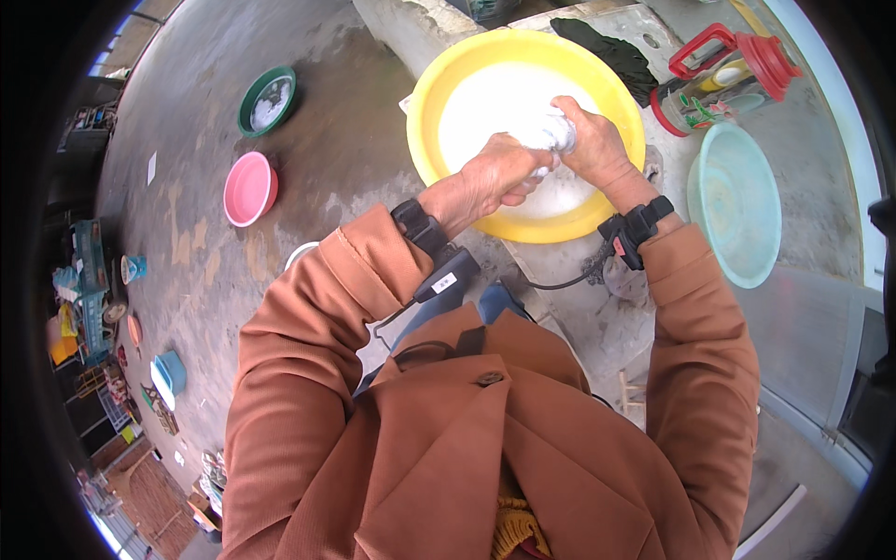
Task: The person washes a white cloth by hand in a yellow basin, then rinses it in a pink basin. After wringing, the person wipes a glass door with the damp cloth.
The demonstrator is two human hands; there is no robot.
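Note:
A large yellow plastic basin (423, 133) holds bright white suds (483, 105), which hide whatever lies beneath them. Over its near right part, my left hand (502, 171) and my right hand (595, 140) come together around a white, foam-covered bundle (546, 133) that looks like wet cloth. Both hands have their fingers curled around it, the left one nearer to me. Glare and foam blur the bundle's outline. A dark cloth (609, 56) lies beside the basin's far right rim.
To the right stand a clear jug with a red lid (728, 80) and a pale green basin (735, 203). On the floor at left are a green basin (245, 105) with suds, a pink basin (246, 189) and a blue container (171, 374). A cable (567, 283) hangs by my right wrist.

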